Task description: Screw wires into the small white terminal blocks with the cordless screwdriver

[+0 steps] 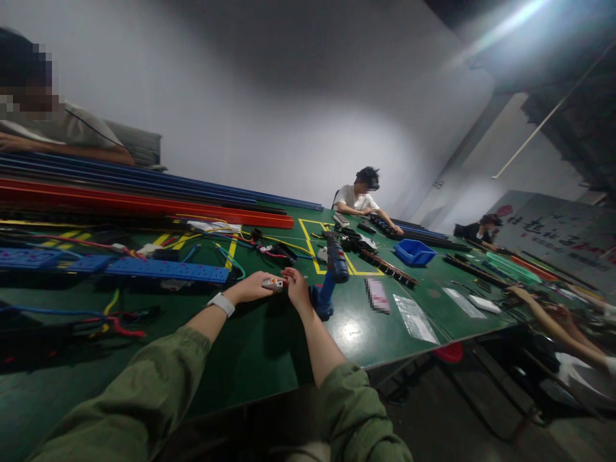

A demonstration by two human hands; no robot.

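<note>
In front of me, over the green table, my left hand (249, 288) is closed around a small white-and-orange block (273, 283) that looks like a wire connector. My right hand (297, 287) is just to the right of it, fingers bent and pressed together by the block's end. Whatever those fingers pinch is too small to make out. A blue cordless drill (328, 289) stands upright on the table just right of my right hand. Left of my hands lies a long blue socket strip (166, 269), with loose coloured wires (231, 260) at its end.
Red channel rails (144, 208) and blue rails (158, 178) run along the back left. A blue bin (414, 252), a phone-like slab (377, 295) and a clear plastic bag (414, 319) lie to the right. Wires (110, 317) cover the left side. Several people sit around the table.
</note>
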